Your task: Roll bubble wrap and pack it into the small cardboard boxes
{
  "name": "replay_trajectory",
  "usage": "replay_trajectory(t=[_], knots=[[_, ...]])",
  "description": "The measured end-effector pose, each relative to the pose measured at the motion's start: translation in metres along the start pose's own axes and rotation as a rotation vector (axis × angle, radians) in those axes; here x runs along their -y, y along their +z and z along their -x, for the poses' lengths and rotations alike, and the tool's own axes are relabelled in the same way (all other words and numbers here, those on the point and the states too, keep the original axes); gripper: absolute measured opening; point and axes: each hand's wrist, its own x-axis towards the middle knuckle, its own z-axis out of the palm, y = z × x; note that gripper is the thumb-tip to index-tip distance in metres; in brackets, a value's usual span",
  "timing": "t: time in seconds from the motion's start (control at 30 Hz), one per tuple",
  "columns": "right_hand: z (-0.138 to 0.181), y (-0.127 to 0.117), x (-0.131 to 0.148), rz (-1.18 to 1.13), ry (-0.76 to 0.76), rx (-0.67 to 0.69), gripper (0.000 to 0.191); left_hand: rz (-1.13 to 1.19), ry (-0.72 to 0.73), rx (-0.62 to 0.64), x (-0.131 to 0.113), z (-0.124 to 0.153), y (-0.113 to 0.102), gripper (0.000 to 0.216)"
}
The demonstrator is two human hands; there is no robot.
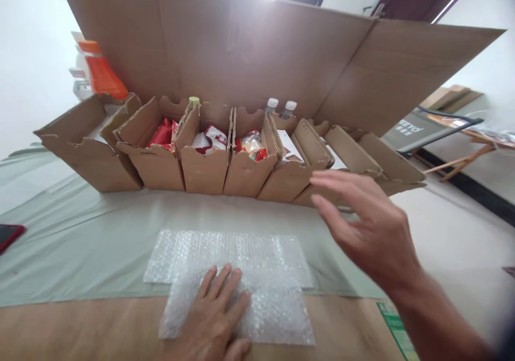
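Observation:
My left hand (217, 318) lies flat on a sheet of bubble wrap (277, 307), its fingers spread and pointing away from me. The wrap looks folded or layered, with one part lying further back and another nearer. Raised over the right side of the table, my right hand (366, 221) has its fingers apart and holds nothing. Beyond its fingertips stands a row of cardboard bins (245, 176). Red packets (164, 134) fill one bin; others hold a dark red and white packet (216, 137), a snack packet (252, 144) and a white box or card (288, 147).
Behind the bins rises a tall cardboard panel (257, 50). An orange bottle (103, 74) and white-capped bottles (288, 109) stand by it. A phone (10, 236) lies at the left edge of the green cloth (80, 243). Brown cardboard (80, 329) covers the near edge.

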Motion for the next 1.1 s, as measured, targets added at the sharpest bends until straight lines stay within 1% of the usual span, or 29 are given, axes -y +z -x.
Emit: replay_trajectory(t=[0.07, 0.1, 0.17, 0.2, 0.23, 0.27, 0.3, 0.33, 0.37, 0.47, 0.57, 0.63, 0.7, 0.77, 0.83, 0.9, 0.97, 1.03, 1.07, 1.1], knots=[[-0.052, 0.013, -0.009, -0.006, -0.013, 0.095, 0.020, -0.034, 0.038, -0.052, 0.005, 0.006, 0.020, 0.056], [-0.077, 0.022, -0.012, 0.021, -0.011, 0.183, 0.020, -0.051, 0.050, -0.079, 0.008, 0.008, 0.026, 0.056], [-0.122, 0.045, -0.018, 0.101, 0.010, 0.464, 0.022, -0.070, 0.058, -0.119, 0.014, 0.012, 0.033, 0.059], [-0.140, 0.058, -0.021, 0.128, 0.013, 0.624, 0.022, -0.071, 0.061, -0.133, 0.017, 0.013, 0.034, 0.060], [-0.154, 0.071, -0.022, 0.147, 0.016, 0.758, 0.021, -0.070, 0.067, -0.145, 0.019, 0.013, 0.034, 0.059], [-0.164, 0.085, -0.024, 0.158, 0.016, 0.852, 0.019, -0.069, 0.076, -0.146, 0.021, 0.014, 0.035, 0.056], [-0.171, 0.098, -0.025, 0.166, 0.016, 0.904, 0.014, -0.068, 0.088, -0.140, 0.023, 0.014, 0.035, 0.051], [-0.175, 0.109, -0.025, 0.173, 0.015, 0.913, 0.008, -0.067, 0.099, -0.129, 0.024, 0.014, 0.035, 0.046], [-0.176, 0.120, -0.025, 0.178, 0.011, 0.895, 0.012, -0.064, 0.104, -0.120, 0.024, 0.014, 0.035, 0.042], [-0.170, 0.141, -0.027, 0.171, -0.031, 0.815, 0.038, -0.042, 0.078, -0.120, 0.022, 0.012, 0.036, 0.038], [-0.161, 0.147, -0.032, 0.122, -0.075, 0.722, 0.052, -0.040, 0.045, -0.157, 0.017, 0.010, 0.037, 0.048], [-0.157, 0.147, -0.035, 0.101, -0.085, 0.701, 0.061, -0.040, 0.039, -0.166, 0.016, 0.009, 0.036, 0.053], [-0.154, 0.147, -0.035, 0.090, -0.053, 0.718, 0.060, -0.021, 0.036, -0.144, 0.015, 0.008, 0.035, 0.051], [-0.153, 0.148, -0.032, 0.069, -0.011, 0.724, 0.052, -0.009, 0.034, -0.122, 0.014, 0.007, 0.033, 0.050], [-0.153, 0.148, -0.026, 0.054, 0.011, 0.728, 0.045, -0.022, 0.026, -0.137, 0.013, 0.005, 0.030, 0.050], [-0.156, 0.141, -0.019, 0.060, 0.006, 0.713, 0.044, -0.033, 0.013, -0.170, 0.011, 0.002, 0.027, 0.050], [-0.162, 0.121, -0.015, 0.073, 0.003, 0.665, 0.038, -0.013, -0.006, -0.184, 0.010, 0.000, 0.024, 0.049], [-0.166, 0.087, -0.014, 0.088, 0.004, 0.585, 0.023, 0.033, -0.011, -0.184, 0.009, 0.000, 0.021, 0.048], [-0.164, 0.066, -0.013, 0.084, 0.007, 0.531, 0.014, 0.062, -0.015, -0.197, 0.008, 0.002, 0.019, 0.048], [-0.159, 0.045, -0.012, 0.059, 0.012, 0.459, 0.010, 0.095, -0.020, -0.225, 0.007, 0.003, 0.017, 0.047]])
